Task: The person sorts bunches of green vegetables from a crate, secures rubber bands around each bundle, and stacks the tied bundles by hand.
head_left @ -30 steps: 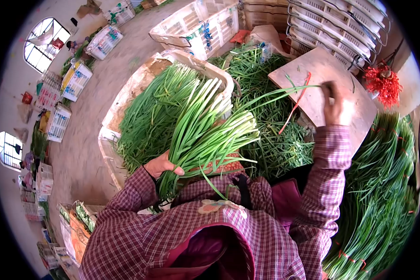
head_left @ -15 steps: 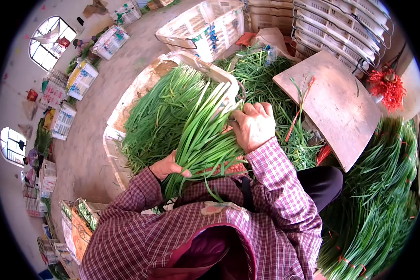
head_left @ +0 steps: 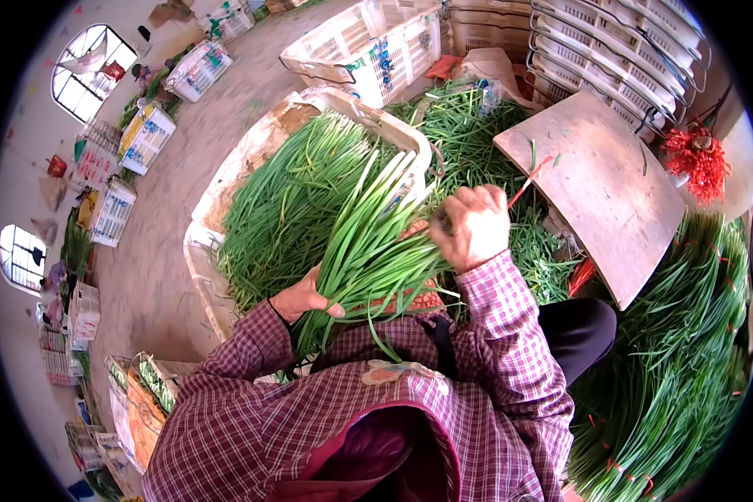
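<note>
My left hand (head_left: 307,299) is wrapped round the lower part of a bunch of long green stalks (head_left: 372,251), its thumb lying across them. The pale stalk ends fan out up and to the right. At the right edge of that bunch, my right hand (head_left: 474,227) is closed with its fingers pinched; what it grips is too small to make out. Behind the bunch, more green stalks (head_left: 289,197) lie in a white crate (head_left: 212,280) with a pale lining.
A board (head_left: 598,184) lies to the right, beside loose green leaves (head_left: 468,142). Tied green bundles (head_left: 669,351) are piled at the far right. Red ties (head_left: 696,163) hang above them. Stacked crates (head_left: 611,58) and an open crate (head_left: 368,50) stand behind.
My right hand has come from over the board on the right to the right side of the bunch, and no longer holds out a long stalk. My left hand keeps its hold.
</note>
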Demonstrator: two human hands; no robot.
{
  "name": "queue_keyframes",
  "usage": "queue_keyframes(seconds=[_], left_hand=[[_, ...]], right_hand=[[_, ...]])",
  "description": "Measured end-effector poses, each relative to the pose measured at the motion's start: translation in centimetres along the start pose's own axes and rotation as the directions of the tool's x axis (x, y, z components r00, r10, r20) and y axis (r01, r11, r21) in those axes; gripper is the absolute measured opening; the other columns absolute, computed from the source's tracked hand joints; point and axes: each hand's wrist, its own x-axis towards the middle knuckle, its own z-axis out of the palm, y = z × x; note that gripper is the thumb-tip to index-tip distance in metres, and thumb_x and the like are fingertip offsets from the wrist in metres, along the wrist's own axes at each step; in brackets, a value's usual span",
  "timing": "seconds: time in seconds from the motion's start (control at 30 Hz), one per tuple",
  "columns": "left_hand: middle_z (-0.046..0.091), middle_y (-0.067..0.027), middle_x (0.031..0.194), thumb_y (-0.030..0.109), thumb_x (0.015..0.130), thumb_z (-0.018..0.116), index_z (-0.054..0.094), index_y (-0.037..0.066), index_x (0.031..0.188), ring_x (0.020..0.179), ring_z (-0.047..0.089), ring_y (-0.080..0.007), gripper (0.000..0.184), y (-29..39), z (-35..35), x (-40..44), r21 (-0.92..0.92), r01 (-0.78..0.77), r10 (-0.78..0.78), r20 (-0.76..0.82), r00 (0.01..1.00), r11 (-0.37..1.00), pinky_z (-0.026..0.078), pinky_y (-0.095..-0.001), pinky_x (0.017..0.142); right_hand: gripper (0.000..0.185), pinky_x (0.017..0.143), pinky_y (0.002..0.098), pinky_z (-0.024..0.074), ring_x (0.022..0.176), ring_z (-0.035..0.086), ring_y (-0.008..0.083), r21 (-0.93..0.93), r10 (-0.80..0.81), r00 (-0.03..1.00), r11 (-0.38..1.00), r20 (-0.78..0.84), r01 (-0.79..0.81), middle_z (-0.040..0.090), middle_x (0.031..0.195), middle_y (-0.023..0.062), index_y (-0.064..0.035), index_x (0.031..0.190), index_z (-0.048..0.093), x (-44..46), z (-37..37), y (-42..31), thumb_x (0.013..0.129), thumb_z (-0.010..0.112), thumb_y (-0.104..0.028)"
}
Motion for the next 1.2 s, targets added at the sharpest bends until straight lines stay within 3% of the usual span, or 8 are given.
queue_keyframes(seconds=[0.27, 0.43, 0.5, 0.57, 0.6, 1.03, 1.17, 1.2], left_hand=[[0.048, -0.0061, 0.129, 0.008, 0.061, 0.079, 0.032, 0.009, 0.143, 0.117, 0.046, -0.0194, 0.094, -0.6, -1.2, 0.3, 0.082, -0.007, 0.005, 0.034, 0.999, 0.997, 0.036, -0.0367, 0.1], [0.043, -0.0066, 0.136, 0.007, 0.059, 0.082, 0.022, 0.011, 0.147, 0.123, 0.043, -0.0205, 0.107, 0.0, -0.3, 0.4, 0.106, -0.046, 0.045, 0.009, 0.999, 0.993, 0.034, -0.0384, 0.104], [0.041, -0.0068, 0.138, 0.007, 0.059, 0.083, 0.019, 0.012, 0.148, 0.125, 0.041, -0.0208, 0.11, 0.1, -0.1, 0.3, 0.118, -0.056, 0.053, 0.03, 0.998, 0.991, 0.033, -0.0389, 0.106], [0.051, -0.0063, 0.127, 0.003, 0.06, 0.081, 0.037, 0.007, 0.139, 0.117, 0.047, -0.0196, 0.091, 0.3, 0.4, -0.1, 0.122, -0.14, 0.14, 0.01, 0.99, 0.983, 0.035, -0.0356, 0.102], [0.051, -0.0063, 0.127, 0.003, 0.06, 0.081, 0.037, 0.007, 0.139, 0.117, 0.047, -0.0196, 0.091, 0.3, 0.3, -0.1, 0.122, -0.14, 0.139, 0.01, 0.99, 0.983, 0.035, -0.0356, 0.102], [0.056, -0.0068, 0.119, 0.005, 0.062, 0.082, 0.042, -0.001, 0.133, 0.108, 0.052, -0.0167, 0.082, 1.4, 0.6, 0.3, 0.146, -0.1, 0.096, 0.035, 0.995, 0.984, 0.039, -0.0324, 0.097], [0.057, -0.0066, 0.117, 0.008, 0.062, 0.083, 0.044, -0.001, 0.131, 0.106, 0.053, -0.0166, 0.08, 1.1, 0.1, 0.6, 0.235, -0.142, 0.132, 0.057, 0.99, 0.962, 0.039, -0.0323, 0.097], [0.058, -0.0066, 0.117, 0.008, 0.062, 0.083, 0.044, -0.001, 0.131, 0.106, 0.053, -0.0166, 0.08, 1.0, 0.1, 0.7, 0.263, -0.159, 0.147, 0.065, 0.987, 0.951, 0.039, -0.0324, 0.097]], right_hand=[[0.011, 0.086, 0.0416, 0.0381, 0.083, 0.056, 0.0214, -0.475, 0.303, 0.95, 0.828, -0.07, -0.299, 0.059, 0.082, 0.0017, -0.0171, 0.082, 0.068, -0.4, -5.8, 5.6, 0.071, 0.068, -0.019], [0.018, 0.087, 0.0395, 0.0398, 0.078, 0.06, 0.0238, -0.043, 0.12, 0.931, 0.993, 0.344, -0.112, 0.063, 0.073, 0.004, -0.0172, 0.086, 0.072, 0.3, -2.8, 0.0, 0.076, 0.067, -0.031], [0.026, 0.084, 0.0382, 0.0455, 0.078, 0.064, 0.025, 0.101, 0.088, 0.793, 0.978, 0.603, -0.185, 0.069, 0.081, 0.0064, -0.0144, 0.089, 0.073, 0.7, -2.4, 0.0, 0.082, 0.064, -0.038], [0.037, 0.082, 0.0361, 0.0504, 0.085, 0.068, 0.0252, 0.218, 0.065, 0.617, 0.902, 0.784, -0.372, 0.071, 0.09, 0.0105, -0.0116, 0.098, 0.073, 1.3, -1.6, 0.6, 0.084, 0.064, -0.044], [0.038, 0.094, 0.0378, 0.0449, 0.093, 0.066, 0.0231, 0.257, 0.041, 0.499, 0.82, 0.865, -0.511, 0.07, 0.097, 0.0089, -0.0192, 0.104, 0.071, 1.3, -1.0, 1.1, 0.082, 0.061, -0.049], [0.039, 0.09, 0.0373, 0.0485, 0.095, 0.064, 0.0218, 0.331, 0.064, 0.347, 0.179, 0.936, -0.926, 0.068, 0.105, 0.0129, -0.0019, 0.113, 0.064, -2.8, 4.8, 3.2, 0.078, 0.076, -0.015], [0.026, 0.081, 0.0351, 0.0522, 0.083, 0.066, 0.0177, 0.434, 0.11, 0.449, 0.134, 0.887, -0.891, 0.071, 0.096, 0.0108, -0.0002, 0.102, 0.069, -3.3, 4.2, 2.9, 0.077, 0.073, -0.007], [0.028, 0.083, 0.032, 0.0503, 0.084, 0.066, 0.0197, 0.421, 0.127, 0.49, 0.356, 0.862, -0.834, 0.071, 0.093, 0.0082, -0.0088, 0.098, 0.072, -2.5, 2.5, 2.6, 0.074, 0.073, -0.024]])
